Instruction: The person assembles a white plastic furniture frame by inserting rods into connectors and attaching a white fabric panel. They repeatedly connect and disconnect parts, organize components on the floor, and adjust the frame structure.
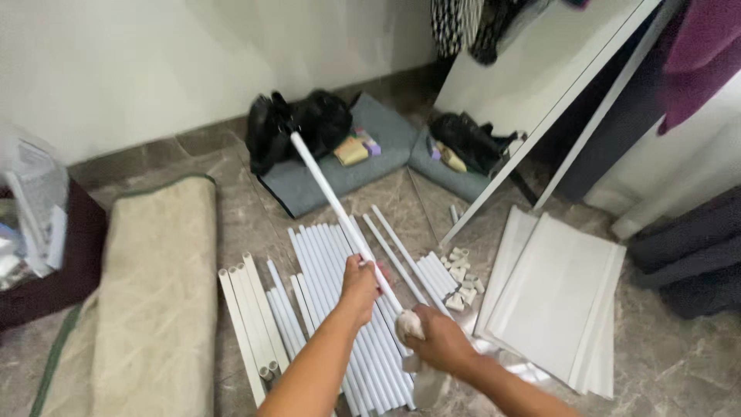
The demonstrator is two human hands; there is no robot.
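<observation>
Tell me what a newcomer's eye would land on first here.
First, the long white tube raised over the floor, gripped by the left hand while the right hand presses a white cloth to its near end. Beneath lies a row of white tubes on the marble floor. White panels are stacked to the right, and a beige mat lies to the left.

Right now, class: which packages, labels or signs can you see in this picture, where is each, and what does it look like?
Clear plastic bag: far left edge, crumpled, holding white papers or packets.
Small yellow packet: on the grey mat by the wall, flat, rectangular.
Small purple packet: beside the yellow one, box-like.
No signs or screens in view.
</observation>
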